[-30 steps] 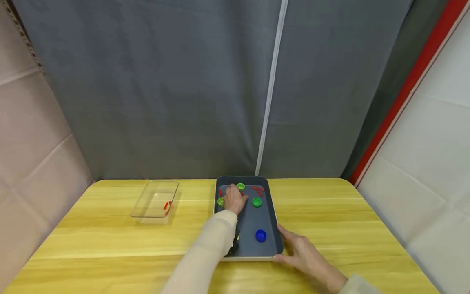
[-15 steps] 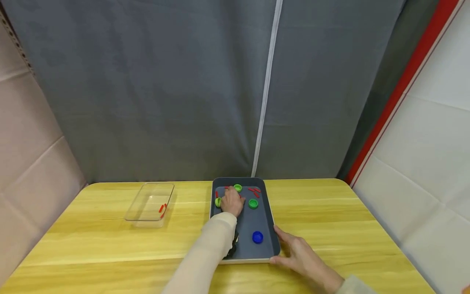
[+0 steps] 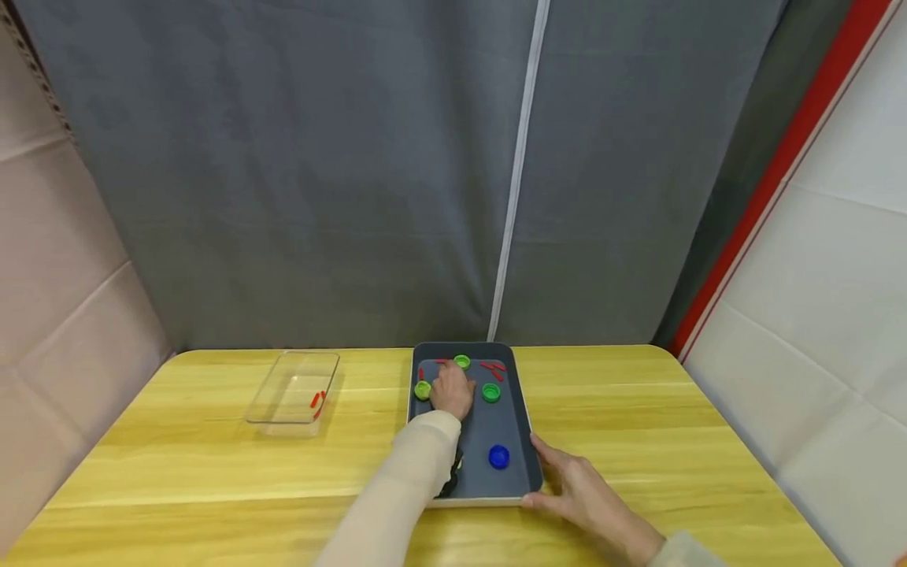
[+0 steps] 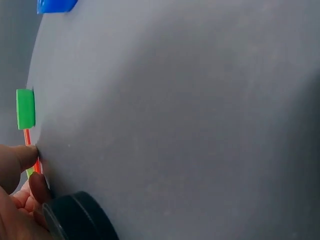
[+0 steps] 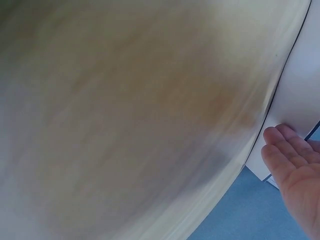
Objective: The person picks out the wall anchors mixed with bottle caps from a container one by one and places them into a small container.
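My left hand (image 3: pixel 452 390) reaches into the dark grey tray (image 3: pixel 475 488), fingers pointing down to its floor. Thumb and fingertips pinch a thin red stick (image 4: pixel 37 166) in the left wrist view; the head view hides it behind the hand. Around the hand lie two yellow-green round caps, one left (image 3: pixel 422 390) and one at the far end, a green cap (image 3: pixel 491 392) and several red sticks (image 3: pixel 492 370). A blue cap (image 3: pixel 499 457) sits nearer the front. My right hand (image 3: pixel 584 492) rests its thumb and straight fingers against the tray's front right corner.
A clear plastic box (image 3: pixel 283 417) with several red sticks inside stands on the wooden table (image 3: pixel 212 472), left of the tray. Something black (image 3: pixel 450 477) shows beside the left forearm. A grey curtain (image 3: pixel 340 197) hangs behind the table.
The left hand stays low at the same spot, shifting slightly so more of the left yellow-green cap shows. A red stick near the thumb is now hidden. The right hand has not moved.
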### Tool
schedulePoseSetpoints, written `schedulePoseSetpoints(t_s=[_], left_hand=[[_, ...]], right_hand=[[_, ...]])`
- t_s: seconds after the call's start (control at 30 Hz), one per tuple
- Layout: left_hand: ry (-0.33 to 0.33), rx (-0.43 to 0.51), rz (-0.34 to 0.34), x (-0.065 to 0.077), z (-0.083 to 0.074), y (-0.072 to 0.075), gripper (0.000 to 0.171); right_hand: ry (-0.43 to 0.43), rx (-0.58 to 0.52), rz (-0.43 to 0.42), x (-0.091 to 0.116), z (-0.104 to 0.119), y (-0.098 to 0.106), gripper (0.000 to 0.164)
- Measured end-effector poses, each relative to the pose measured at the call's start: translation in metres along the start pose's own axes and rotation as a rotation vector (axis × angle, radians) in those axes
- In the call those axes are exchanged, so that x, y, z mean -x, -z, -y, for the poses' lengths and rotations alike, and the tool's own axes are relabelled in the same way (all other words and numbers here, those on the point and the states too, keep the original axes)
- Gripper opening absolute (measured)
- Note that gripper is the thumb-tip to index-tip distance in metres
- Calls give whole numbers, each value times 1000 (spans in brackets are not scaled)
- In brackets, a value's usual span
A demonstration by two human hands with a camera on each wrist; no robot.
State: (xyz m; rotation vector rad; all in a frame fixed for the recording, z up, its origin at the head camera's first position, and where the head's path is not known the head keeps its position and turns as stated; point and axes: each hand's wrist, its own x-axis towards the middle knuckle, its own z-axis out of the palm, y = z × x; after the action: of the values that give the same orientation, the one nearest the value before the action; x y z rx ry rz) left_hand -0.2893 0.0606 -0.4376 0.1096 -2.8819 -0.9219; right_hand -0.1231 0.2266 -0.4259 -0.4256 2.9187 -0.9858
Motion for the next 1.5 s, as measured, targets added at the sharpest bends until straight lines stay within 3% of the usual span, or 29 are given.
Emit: schedulePoseSetpoints(t_s=[0.3, 0.57, 0.77, 1.03, 1.3, 1.5], left_hand=[[-133, 9, 47, 9, -5, 18, 28], [-142, 89, 106, 4, -7, 51, 27], [-183, 126, 106, -1, 4, 81, 24], [-206, 164, 105, -11, 48, 127, 29], [-113, 147, 78, -15, 104, 165, 31], [-85, 95, 52, -17, 142, 183, 35]], right_hand=[[14, 26, -20, 2, 0, -2, 91], [13, 28, -14, 0, 0, 0, 92], [19, 38, -13, -2, -2, -1, 93], [4, 27, -23, -4, -4, 0, 94], [-21, 16, -19, -3, -3, 1, 97], [-12, 10, -24, -3, -4, 1, 96]])
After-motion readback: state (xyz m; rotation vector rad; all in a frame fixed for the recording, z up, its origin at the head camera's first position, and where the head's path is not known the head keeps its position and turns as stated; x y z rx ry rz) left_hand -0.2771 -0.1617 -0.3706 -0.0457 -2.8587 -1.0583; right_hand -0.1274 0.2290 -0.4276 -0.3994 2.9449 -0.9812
